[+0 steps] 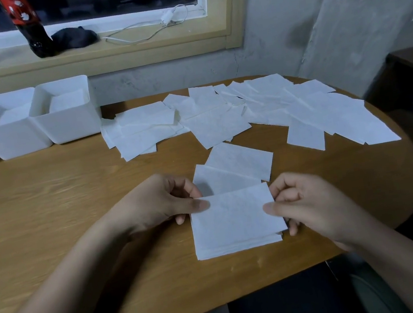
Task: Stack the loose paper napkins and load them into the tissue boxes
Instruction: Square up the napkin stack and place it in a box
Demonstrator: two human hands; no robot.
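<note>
Thin white napkin stack (236,223) pinched by left hand (165,201), right hand (308,203) | white plastic boxes (65,110) at ten o'clock part-filled | loose sheets (259,107) at twelve remain.

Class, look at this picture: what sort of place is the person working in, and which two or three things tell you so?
Probably a plain room in a home or small eatery's back area, not a factory. A wooden table stands against a rough wall below a window sill holding a dark bottle and a charger cable.

Both hands, left hand (159,202) and right hand (308,203), pinch a napkin stack (235,223) above the table (74,200).
</note>
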